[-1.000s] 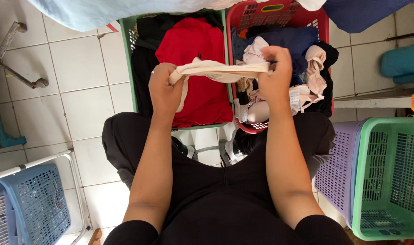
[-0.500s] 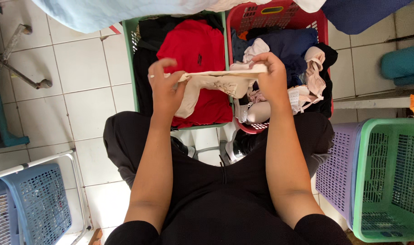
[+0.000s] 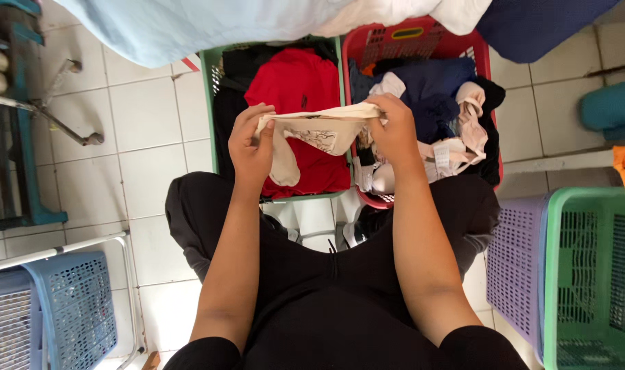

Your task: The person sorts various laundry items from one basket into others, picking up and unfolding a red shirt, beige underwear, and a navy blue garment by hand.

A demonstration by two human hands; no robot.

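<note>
Hands draw closer as the cream garment opens out

A second ago the left hand point(image 3: 252, 147) and right hand point(image 3: 394, 130) stretch the cream garment point(image 3: 319, 130) into a tight twisted band; now they stand nearer each other, and the cloth hangs slack below its upper edge, its printed face showing and one end drooping over the red shirt point(image 3: 300, 85). The right hand now sits lower and further left. The view also drifts, so the green basket point(image 3: 208, 116) and red basket point(image 3: 422, 34) lie further right.

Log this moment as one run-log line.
left hand: grip on cream garment | right hand: grip on its other end | garment stretched above green basket and red basket
</note>
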